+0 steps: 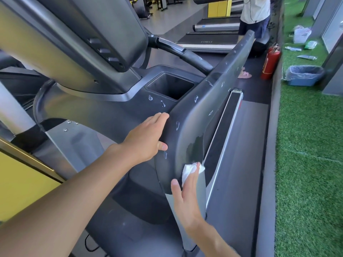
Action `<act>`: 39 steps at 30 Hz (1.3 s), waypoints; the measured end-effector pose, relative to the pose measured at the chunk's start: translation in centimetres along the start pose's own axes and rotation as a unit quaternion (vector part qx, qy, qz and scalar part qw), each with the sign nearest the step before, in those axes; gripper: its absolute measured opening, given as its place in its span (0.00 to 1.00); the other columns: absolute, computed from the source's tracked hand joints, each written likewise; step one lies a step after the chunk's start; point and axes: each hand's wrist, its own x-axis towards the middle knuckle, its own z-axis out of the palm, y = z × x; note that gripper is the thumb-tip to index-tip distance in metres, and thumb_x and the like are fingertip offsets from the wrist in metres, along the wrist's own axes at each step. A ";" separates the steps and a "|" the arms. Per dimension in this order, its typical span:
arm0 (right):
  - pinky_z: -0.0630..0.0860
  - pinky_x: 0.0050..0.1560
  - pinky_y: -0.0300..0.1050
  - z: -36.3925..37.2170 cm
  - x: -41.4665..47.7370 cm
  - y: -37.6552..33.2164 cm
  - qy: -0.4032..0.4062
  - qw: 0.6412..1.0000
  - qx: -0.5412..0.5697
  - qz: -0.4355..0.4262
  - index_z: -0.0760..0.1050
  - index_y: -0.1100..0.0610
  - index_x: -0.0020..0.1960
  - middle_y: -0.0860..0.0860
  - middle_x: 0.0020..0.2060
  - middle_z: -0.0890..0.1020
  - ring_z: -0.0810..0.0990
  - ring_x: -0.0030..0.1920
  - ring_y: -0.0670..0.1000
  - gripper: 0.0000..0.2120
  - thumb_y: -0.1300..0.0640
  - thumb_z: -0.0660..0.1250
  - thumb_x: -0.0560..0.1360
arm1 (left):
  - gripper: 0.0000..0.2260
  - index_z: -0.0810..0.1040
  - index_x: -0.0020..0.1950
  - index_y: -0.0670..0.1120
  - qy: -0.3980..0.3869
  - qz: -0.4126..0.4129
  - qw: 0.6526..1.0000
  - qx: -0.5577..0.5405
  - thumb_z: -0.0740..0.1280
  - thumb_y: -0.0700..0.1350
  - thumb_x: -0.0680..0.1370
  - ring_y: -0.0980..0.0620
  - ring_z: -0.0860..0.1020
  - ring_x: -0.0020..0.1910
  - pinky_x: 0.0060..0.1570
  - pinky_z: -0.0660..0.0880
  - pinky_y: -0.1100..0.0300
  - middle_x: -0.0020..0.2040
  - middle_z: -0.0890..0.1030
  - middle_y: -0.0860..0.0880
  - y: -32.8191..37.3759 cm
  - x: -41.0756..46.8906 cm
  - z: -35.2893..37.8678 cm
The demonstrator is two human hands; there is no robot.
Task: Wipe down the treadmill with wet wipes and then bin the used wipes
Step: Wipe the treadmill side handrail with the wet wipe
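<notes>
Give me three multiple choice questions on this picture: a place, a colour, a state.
1. Where does the blue plastic bin with a clear liner stand? A on the green artificial turf; B on a treadmill belt; C under the console.
2. What colour is the crumpled wet wipe? A yellow; B white; C blue.
3. What is the right hand doing? A hanging idle; B gripping a bottle; C pressing the wipe on the dark grey treadmill side panel.
Answers: 1 A, turf lies under it. 2 B, it shows white against the panel. 3 C, straight fingers flatten it there.
</notes>
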 end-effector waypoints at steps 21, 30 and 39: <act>0.42 0.78 0.53 0.3 -2.5 2.5 -0.014 0.977 -0.148 -0.154 0.21 0.37 0.72 0.42 0.76 0.29 0.32 0.78 0.47 0.38 0.43 0.52 0.81 | 0.37 0.52 0.81 0.50 -0.003 0.004 0.999 -0.051 0.70 0.44 0.78 0.55 0.53 0.79 0.75 0.57 0.56 0.80 0.55 0.54 -0.9 -0.5 0.5; 0.56 0.76 0.57 -0.5 -1.7 4.9 -0.034 0.801 -0.500 -0.328 0.55 0.68 0.78 0.63 0.79 0.47 0.49 0.79 0.61 0.33 0.48 0.56 0.81 | 0.39 0.53 0.81 0.54 -0.010 0.000 0.994 -0.105 0.53 0.28 0.73 0.59 0.52 0.79 0.77 0.53 0.60 0.81 0.54 0.56 -2.2 -0.4 0.7; 0.46 0.79 0.51 -1.5 1.3 2.7 -0.050 0.583 -0.694 -0.420 0.49 0.65 0.79 0.57 0.80 0.50 0.47 0.80 0.53 0.35 0.46 0.53 0.81 | 0.42 0.52 0.81 0.55 -0.005 -0.007 0.991 -0.132 0.51 0.25 0.72 0.60 0.50 0.79 0.73 0.49 0.67 0.81 0.52 0.57 -2.1 -0.7 0.8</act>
